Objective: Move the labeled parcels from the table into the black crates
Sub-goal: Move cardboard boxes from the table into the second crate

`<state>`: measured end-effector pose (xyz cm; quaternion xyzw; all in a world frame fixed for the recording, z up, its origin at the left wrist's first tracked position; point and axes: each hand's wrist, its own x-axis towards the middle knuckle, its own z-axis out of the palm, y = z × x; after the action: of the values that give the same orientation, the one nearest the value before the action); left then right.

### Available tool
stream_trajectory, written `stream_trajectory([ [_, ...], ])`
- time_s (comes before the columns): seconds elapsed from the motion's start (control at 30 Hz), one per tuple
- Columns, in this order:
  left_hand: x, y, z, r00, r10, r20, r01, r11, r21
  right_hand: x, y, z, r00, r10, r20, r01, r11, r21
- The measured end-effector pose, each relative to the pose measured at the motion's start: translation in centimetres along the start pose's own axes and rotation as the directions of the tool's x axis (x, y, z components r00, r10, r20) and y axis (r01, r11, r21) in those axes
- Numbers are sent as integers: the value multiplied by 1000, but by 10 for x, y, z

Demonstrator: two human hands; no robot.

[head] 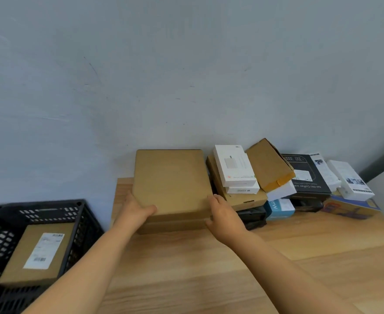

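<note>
Wooden counter [209, 268] against grey wall; both hands, left [136, 210] and right [224, 215], grip large flat brown cardboard box [170, 180] by its sides. Black plastic crate [80, 214] left of box holds 1 labeled parcel [37, 254].

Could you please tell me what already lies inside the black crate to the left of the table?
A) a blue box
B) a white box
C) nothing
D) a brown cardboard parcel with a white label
D: the black crate holds a brown cardboard parcel with a white label facing up.
</note>
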<state>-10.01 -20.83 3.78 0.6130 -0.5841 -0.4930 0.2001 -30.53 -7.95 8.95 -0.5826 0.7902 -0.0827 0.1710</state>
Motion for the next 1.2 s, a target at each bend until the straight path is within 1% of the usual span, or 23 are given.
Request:
stream_trajectory([
  [0.1, -6, -1, 1, 999, 26, -32, -26, 1000, -17, 18, -7, 3, 1000, 19, 22, -20, 998, 61],
  [0.17, -12, 1, 0, 998, 32, -52, -33, 999, -23, 29, -8, 6, 997, 65, 45, -71, 988, 141],
  [0.27, -21, -1, 1, 995, 73, -70, -76, 996, -47, 38, -5, 7, 980, 171, 107, -197, 922, 334],
  [0.33, -31, -1, 2, 993, 86, -76, -91, 994, -65, 41, -3, 8, 965, 216, 148, -258, 871, 418],
  [0.47, -51, -1, 0, 992, 105, -74, -110, 992, -62, 37, -1, 8, 966, 213, 148, -258, 845, 468],
  [0.63, -78, 20, -8, 975, 130, -178, -141, 989, -48, 23, 1, -14, 986, 133, 103, -168, 820, 547],
  [0.8, -105, 67, -21, 943, 201, -264, -213, 977, -18, 13, 0, -64, 997, 63, -48, -19, 777, 629],
  [0.97, -132, 119, -30, 889, 309, -337, -325, 946, 8, 6, 4, -127, 984, 73, -162, 65, 699, 713],
  [1.13, -156, 171, -35, 823, 425, -378, -470, 882, -30, -2, 15, -187, 971, 55, -233, 139, 660, 738],
  [1.2, -160, 190, -38, 796, 453, -401, -491, 871, 9, -7, 19, -207, 961, 30, -276, 190, 653, 733],
])
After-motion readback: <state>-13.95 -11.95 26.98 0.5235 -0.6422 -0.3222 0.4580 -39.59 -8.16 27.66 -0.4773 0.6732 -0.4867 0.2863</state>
